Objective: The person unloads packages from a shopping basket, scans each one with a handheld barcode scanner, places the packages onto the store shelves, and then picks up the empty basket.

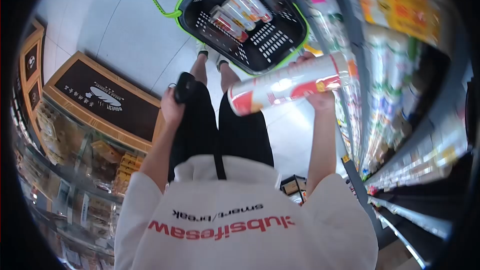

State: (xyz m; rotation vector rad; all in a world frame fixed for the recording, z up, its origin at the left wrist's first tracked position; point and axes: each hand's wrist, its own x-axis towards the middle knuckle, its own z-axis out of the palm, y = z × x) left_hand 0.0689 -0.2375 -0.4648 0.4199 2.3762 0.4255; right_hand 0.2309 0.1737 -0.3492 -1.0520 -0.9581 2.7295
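The right hand grips a glossy white-and-red cylindrical pack near the green-rimmed black plastic basket; its slick surface could slip if that grip loosens. The left hand clasps a black object.

Holds left forearm and right forearm forward, well apart; has left hand curled in a grip, right hand curled wider, fingers partly hidden; stands with feet close together.

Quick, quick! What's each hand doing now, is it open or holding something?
Left hand: closed around a small black thing; I can't tell what it is.
Right hand: closed, holding a white-and-red tube.
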